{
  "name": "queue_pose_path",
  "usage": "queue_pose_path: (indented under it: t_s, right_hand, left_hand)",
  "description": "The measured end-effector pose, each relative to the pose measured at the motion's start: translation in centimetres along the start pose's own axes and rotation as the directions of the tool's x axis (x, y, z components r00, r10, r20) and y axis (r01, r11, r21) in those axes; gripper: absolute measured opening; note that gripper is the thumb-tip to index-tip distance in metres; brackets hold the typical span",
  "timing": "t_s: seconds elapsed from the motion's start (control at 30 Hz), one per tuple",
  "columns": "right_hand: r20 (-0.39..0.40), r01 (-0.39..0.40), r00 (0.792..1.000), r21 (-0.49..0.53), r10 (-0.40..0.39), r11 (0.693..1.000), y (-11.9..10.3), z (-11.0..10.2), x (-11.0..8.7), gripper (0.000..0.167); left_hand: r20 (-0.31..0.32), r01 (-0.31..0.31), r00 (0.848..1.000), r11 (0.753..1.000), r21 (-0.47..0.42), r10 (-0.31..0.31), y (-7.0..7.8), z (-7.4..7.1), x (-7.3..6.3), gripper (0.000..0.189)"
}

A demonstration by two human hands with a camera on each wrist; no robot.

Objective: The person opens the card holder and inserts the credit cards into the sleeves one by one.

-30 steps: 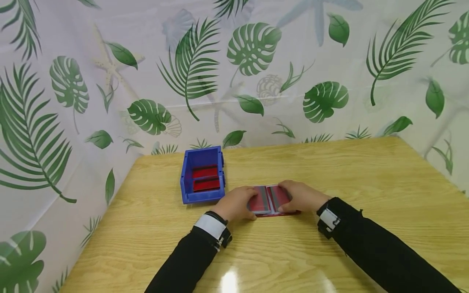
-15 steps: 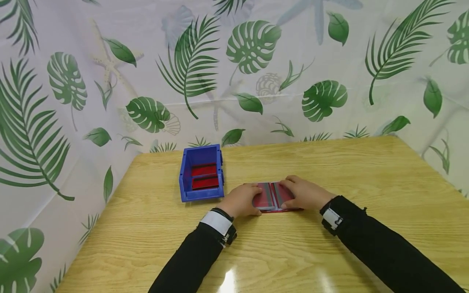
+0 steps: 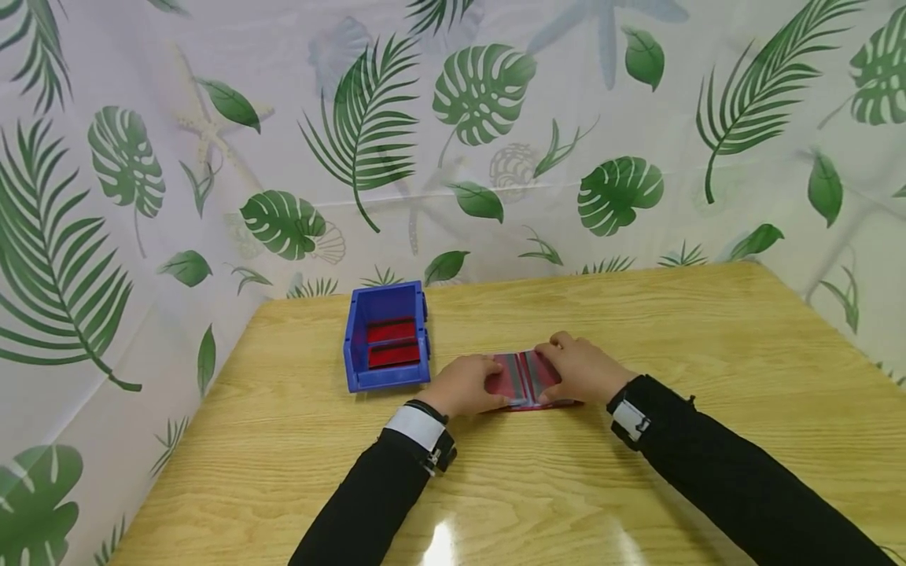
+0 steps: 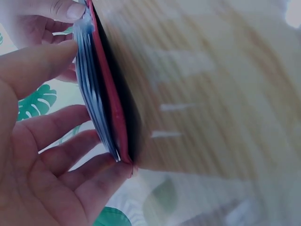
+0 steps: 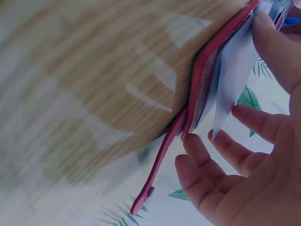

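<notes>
A red card holder (image 3: 525, 379) lies spread open on the table, its clear plastic sleeves (image 4: 90, 89) stacked inside the red cover (image 4: 113, 103). My left hand (image 3: 463, 385) grips its left half, the thumb at the near edge and the fingers at the far edge. On the right half, my right hand (image 3: 583, 371) holds the opposite side the same way, thumb over the sleeves. In the right wrist view one loose sleeve (image 5: 235, 70) stands away from the others near the fingertips. A thin red strap (image 5: 162, 157) with a small snap sticks out past the cover.
A blue plastic bin (image 3: 389, 382) stands left of the card holder, farther back on the wooden table (image 3: 283, 440). Two flat red items (image 3: 393, 354) with dark bands lie in it. Behind the table hangs a leaf-patterned cloth (image 3: 538, 157).
The card holder and both hands have shifted slightly right relative to the blue bin. More of the red spine shows between the sleeves. Both hands keep their hold.
</notes>
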State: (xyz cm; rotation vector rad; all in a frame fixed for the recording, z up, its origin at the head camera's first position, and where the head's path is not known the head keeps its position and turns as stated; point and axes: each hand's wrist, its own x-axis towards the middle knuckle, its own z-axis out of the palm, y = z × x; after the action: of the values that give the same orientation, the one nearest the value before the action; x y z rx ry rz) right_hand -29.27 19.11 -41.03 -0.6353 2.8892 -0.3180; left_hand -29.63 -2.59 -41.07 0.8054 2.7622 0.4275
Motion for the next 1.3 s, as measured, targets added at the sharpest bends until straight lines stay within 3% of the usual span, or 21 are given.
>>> queue_pose_path:
  t_s: [0.23, 0.43, 0.57, 0.83, 1.0, 1.13, 1.3]
  right_hand:
    - [-0.047, 0.018, 0.999, 0.034, -0.017, 0.999, 0.1, -0.3, 0.1, 0.079]
    - [-0.041, 0.005, 0.999, 0.201, 0.003, 0.980, -0.1, 0.2, 0.2, 0.072]
    - [-0.052, 0.000, 0.999, 0.247, 0.013, 0.969, -0.4, 0.5, 0.1, 0.065]
    - [-0.167, 0.045, 0.986, 0.285, 0.003, 0.958, -2.0, 0.1, -0.3, 0.050]
    - [-0.240, 0.050, 0.970, 0.320, 0.030, 0.946, -3.1, 0.3, -0.1, 0.052]
    - [-0.194, 0.059, 0.981, 0.319, 0.004, 0.946, -3.7, 0.1, -0.1, 0.061]
    - [-0.102, -0.003, 0.994, 0.364, 0.043, 0.931, -4.2, 0.0, -0.3, 0.076]
  left_hand:
    - [-0.011, -0.020, 1.000, 1.000, -0.014, 0.020, 0.0, -0.2, 0.3, 0.056]
    - [-0.017, -0.016, 1.000, 1.000, -0.002, 0.016, 0.0, 0.2, 0.3, 0.054]
    - [-0.020, -0.018, 1.000, 1.000, 0.005, 0.018, -0.2, 0.6, 0.4, 0.054]
    - [-0.033, -0.028, 0.999, 0.999, -0.026, 0.027, -0.5, 1.0, 0.4, 0.053]
    - [-0.031, -0.021, 0.999, 1.000, -0.012, 0.021, -0.3, 1.1, 0.3, 0.054]
    - [-0.041, -0.020, 0.999, 0.999, -0.032, 0.018, -0.4, 0.8, 0.1, 0.054]
    - [-0.042, -0.009, 0.999, 0.999, -0.049, 0.007, -0.4, 0.5, -0.1, 0.054]
